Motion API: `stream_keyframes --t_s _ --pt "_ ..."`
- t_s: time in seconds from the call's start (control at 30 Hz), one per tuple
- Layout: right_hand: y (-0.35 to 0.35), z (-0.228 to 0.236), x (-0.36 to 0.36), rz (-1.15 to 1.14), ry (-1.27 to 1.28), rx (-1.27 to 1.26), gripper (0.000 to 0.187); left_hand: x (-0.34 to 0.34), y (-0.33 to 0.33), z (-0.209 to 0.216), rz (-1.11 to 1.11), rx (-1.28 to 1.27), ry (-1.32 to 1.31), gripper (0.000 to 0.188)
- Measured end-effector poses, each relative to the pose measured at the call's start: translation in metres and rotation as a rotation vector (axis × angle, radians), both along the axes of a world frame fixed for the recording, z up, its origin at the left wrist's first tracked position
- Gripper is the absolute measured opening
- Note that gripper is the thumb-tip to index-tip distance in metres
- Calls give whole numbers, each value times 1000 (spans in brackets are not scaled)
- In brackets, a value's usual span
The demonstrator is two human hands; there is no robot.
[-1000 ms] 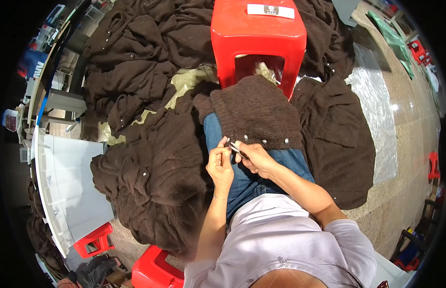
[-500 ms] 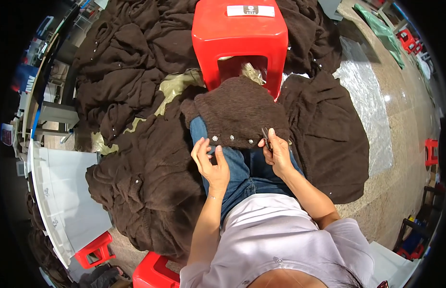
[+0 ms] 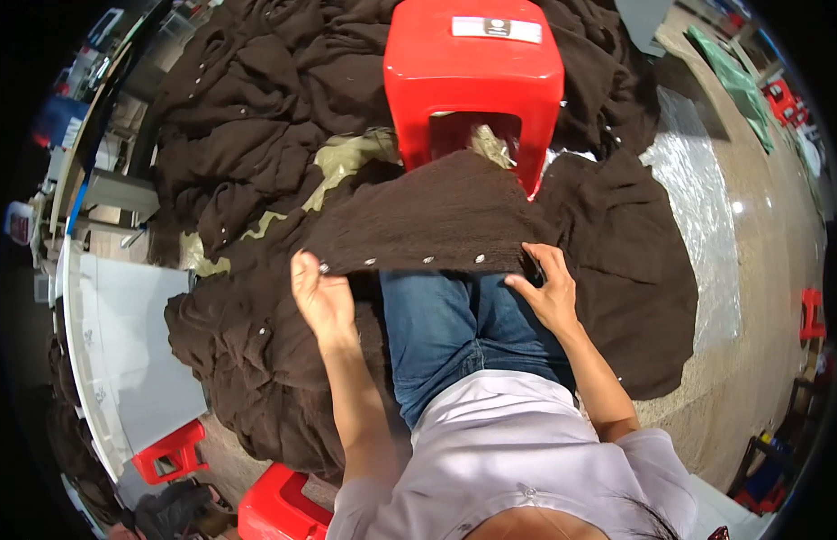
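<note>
A dark brown knitted garment (image 3: pixel 418 220) lies across my lap, its near edge pulled out straight and set with several shiny buttons (image 3: pixel 428 260). My left hand (image 3: pixel 323 297) pinches the left end of that edge, by the outermost button. At the right end, my right hand (image 3: pixel 552 288) has its thumb below the edge and its fingers above, closed on the knit. Something dark and thin shows by these fingers; whether it is the small snips I cannot tell.
A red plastic stool (image 3: pixel 472 67) stands just beyond my knees. Brown garments (image 3: pixel 265 108) are heaped around it, with another pile (image 3: pixel 621 279) at my right and clear plastic sheeting (image 3: pixel 697 207) beside that. At left stands a white table or board (image 3: pixel 135 351), near another red stool (image 3: pixel 288 508).
My left hand has moved left and taken the garment's edge, which is now stretched wider. The right hand, which held small dark snips, has shifted right and now grips the edge.
</note>
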State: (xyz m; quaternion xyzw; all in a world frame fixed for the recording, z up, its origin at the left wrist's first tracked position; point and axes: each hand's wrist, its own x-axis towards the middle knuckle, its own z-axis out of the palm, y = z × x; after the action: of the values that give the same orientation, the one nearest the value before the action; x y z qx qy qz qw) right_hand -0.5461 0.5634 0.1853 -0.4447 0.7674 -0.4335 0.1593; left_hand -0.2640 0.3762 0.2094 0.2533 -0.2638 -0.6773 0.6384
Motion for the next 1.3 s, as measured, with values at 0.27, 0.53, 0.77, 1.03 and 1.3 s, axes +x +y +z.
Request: stream_keyframes --t_s 0.27,0.53,0.77,1.03,1.3 --pt "-20 -3 -6 145 248 -82 42 65 42 -8 168 2 -303 21" --pt "2 -3 -83 -60 317 -30 40 13 78 -83 -17 404 -258 9" --pt "31 -21 -55 63 164 1 37 -3 82 -68 104 358 -459 18" --pt "20 -9 -12 109 -1 -169 32 -23 101 -40 477 -484 -1276 8" --pt "5 -4 32 220 -86 -212 26 -33 108 -44 254 -261 -1192 21"
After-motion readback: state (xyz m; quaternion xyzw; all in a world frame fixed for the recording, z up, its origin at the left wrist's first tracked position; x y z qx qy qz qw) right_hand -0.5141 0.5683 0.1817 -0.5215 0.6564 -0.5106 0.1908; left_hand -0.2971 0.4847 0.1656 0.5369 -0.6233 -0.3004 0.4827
